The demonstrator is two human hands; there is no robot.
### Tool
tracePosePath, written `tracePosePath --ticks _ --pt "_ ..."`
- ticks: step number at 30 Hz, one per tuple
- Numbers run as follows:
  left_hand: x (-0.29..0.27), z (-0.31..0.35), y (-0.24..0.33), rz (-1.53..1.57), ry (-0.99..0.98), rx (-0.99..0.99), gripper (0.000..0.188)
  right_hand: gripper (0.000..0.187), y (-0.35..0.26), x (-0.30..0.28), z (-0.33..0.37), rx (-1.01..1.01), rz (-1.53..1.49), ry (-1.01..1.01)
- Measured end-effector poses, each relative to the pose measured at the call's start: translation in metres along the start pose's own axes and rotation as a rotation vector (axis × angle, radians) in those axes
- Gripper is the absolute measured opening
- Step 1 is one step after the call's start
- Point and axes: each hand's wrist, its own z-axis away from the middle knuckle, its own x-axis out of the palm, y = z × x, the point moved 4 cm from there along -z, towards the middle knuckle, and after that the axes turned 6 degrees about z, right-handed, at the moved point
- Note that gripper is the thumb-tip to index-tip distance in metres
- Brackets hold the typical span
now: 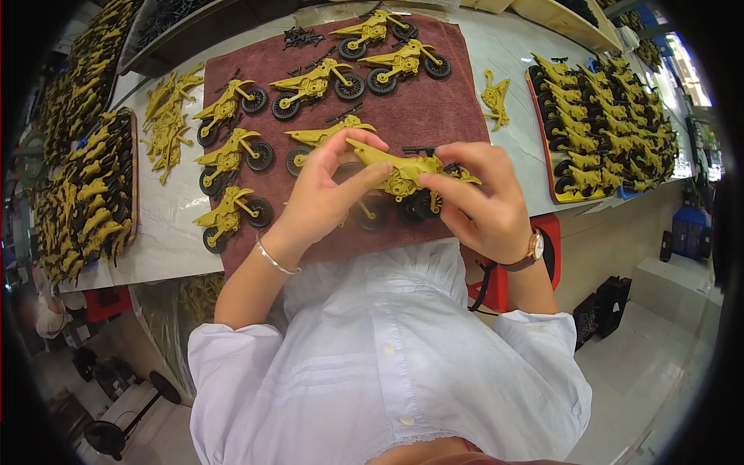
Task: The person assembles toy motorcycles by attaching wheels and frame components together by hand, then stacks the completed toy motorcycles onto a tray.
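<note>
Between my two hands is a yellow toy motorcycle (403, 180) with black wheels, raised over the cloth. My left hand (329, 186) is closed on its pointed rear end, thumb against the yellow body. My right hand (488, 203) pinches the front part, with a small black handlebar piece (419, 149) by its fingertips. Whether the handlebar is fixed to the body, I cannot tell. Under my hands another toy motorcycle (322, 136) lies partly hidden. Several more toy motorcycles (310, 84) with black wheels rest on the dark red cloth (457, 85).
A heap of loose yellow body parts (167, 124) lies left of the cloth, and one yellow part (495, 98) to its right. Black small parts (302, 37) sit at the back. Trays of toy motorcycles (601, 128) stand at both sides. A red stool (549, 260) is below the table.
</note>
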Motion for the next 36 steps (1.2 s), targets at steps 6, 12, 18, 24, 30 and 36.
tracePosePath --ticks 6,12,18,24,30,36 --pt "0.006 0.000 0.007 -0.172 -0.123 0.152 0.024 0.040 0.022 0.025 0.011 0.772 -1.053 -0.076" --pt "0.005 0.000 0.001 -0.103 -0.028 0.046 0.032 0.039 0.021 0.048 0.015 0.855 -1.200 -0.137" --pt "0.006 0.017 -0.029 0.160 0.045 0.021 0.033 0.035 0.021 0.052 0.020 0.939 -1.251 0.122" --pt "0.010 0.022 -0.031 0.143 0.165 0.155 0.015 0.033 0.010 0.057 0.016 0.878 -1.257 0.202" --pt "0.010 0.020 -0.027 0.068 0.178 0.259 0.011 0.027 0.002 0.056 0.015 0.864 -1.254 0.290" --pt "0.012 0.018 -0.031 0.081 0.180 0.314 0.007 0.024 0.002 0.056 0.018 0.887 -1.251 0.308"
